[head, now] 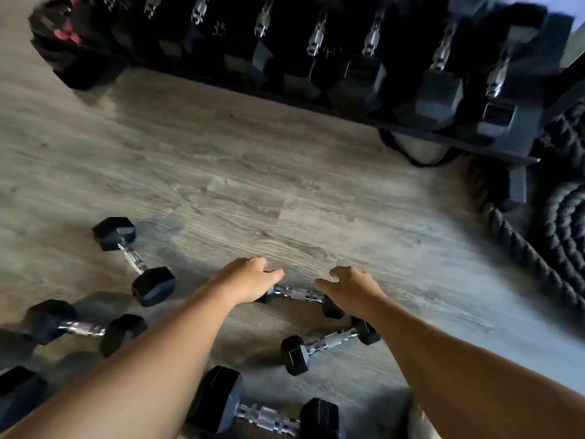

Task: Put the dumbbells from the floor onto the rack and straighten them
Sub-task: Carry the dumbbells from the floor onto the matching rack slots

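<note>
On the wood floor [240,172], a small dumbbell [297,294] lies under both hands' loose fingers [272,275]

your one head camera looks steeply down from above at the floor [253,172], close over your arms, rack [364,99] at top.

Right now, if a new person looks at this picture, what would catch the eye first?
Two bare hands, left and right, reach down over a small dumbbell on the wooden floor. More dumbbells lie scattered near the bottom and left, such as one lying at an angle. Along the top stands a dark rack full of heavier weights.
</note>
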Demonstrator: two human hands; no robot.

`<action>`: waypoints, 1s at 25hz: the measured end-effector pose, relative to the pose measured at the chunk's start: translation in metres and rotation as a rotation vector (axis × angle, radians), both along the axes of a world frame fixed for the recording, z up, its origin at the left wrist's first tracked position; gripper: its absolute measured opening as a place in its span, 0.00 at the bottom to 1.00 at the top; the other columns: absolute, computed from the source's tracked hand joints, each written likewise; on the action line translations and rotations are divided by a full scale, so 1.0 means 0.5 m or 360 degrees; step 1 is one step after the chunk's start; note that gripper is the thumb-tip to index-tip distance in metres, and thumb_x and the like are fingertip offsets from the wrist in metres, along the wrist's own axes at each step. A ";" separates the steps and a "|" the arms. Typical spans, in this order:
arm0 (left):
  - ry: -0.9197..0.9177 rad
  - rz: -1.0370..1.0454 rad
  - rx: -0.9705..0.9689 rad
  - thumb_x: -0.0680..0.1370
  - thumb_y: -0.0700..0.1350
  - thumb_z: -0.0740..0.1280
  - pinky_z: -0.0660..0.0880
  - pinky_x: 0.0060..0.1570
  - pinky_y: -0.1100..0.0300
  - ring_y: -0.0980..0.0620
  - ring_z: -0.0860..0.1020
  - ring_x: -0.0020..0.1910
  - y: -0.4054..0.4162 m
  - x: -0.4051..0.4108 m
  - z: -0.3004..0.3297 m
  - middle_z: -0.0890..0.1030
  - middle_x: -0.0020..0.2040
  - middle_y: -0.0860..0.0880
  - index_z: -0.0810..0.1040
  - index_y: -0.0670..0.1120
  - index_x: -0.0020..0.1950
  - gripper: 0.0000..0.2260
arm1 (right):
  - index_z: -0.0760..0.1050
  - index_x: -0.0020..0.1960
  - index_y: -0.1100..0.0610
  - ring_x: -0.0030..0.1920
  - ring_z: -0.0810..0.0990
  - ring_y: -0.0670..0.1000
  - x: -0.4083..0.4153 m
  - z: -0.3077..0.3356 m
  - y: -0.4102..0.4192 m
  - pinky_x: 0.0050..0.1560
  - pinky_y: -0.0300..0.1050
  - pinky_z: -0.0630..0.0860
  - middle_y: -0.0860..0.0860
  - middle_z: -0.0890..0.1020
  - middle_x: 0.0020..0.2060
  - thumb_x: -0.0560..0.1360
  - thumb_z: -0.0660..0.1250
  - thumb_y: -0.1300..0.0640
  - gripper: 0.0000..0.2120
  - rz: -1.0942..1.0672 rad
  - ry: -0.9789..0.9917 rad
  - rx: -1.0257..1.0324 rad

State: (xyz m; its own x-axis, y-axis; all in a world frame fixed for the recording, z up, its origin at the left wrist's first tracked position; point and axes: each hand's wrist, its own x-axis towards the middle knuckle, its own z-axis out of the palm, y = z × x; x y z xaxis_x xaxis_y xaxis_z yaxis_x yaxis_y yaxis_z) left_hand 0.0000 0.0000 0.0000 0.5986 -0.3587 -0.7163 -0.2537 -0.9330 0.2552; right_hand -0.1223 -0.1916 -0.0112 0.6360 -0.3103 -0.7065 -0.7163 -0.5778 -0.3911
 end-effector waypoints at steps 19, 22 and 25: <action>-0.0252 0.0357 -0.0170 0.80 0.51 0.65 0.73 0.46 0.52 0.39 0.79 0.52 -0.023 -0.007 -0.341 0.79 0.54 0.42 0.79 0.48 0.56 0.09 | 0.73 0.45 0.53 0.55 0.72 0.59 -0.014 -0.326 0.024 0.60 0.53 0.66 0.55 0.76 0.48 0.80 0.61 0.47 0.11 -0.0181 -0.0174 -0.0243; -0.0256 0.0445 -0.0243 0.79 0.47 0.67 0.75 0.44 0.53 0.40 0.79 0.51 -0.014 0.002 -0.329 0.83 0.48 0.42 0.82 0.45 0.51 0.07 | 0.76 0.48 0.57 0.53 0.75 0.62 0.007 -0.312 0.019 0.51 0.50 0.71 0.57 0.75 0.51 0.81 0.60 0.50 0.11 -0.0194 -0.0188 -0.0198; -0.0333 0.0527 -0.0367 0.77 0.42 0.67 0.80 0.43 0.52 0.40 0.81 0.48 -0.004 0.012 -0.256 0.85 0.43 0.41 0.84 0.43 0.46 0.06 | 0.75 0.46 0.57 0.50 0.77 0.61 0.039 -0.245 0.007 0.46 0.47 0.71 0.59 0.76 0.51 0.79 0.63 0.51 0.09 -0.0126 -0.0291 -0.0167</action>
State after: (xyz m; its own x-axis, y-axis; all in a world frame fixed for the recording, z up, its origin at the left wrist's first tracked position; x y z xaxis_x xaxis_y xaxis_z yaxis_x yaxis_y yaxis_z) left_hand 0.0061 -0.0019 -0.1279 0.8313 -0.2595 -0.4916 -0.0197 -0.8975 0.4406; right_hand -0.1029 -0.1883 -0.1337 0.7213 -0.4300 -0.5429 -0.6838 -0.5668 -0.4595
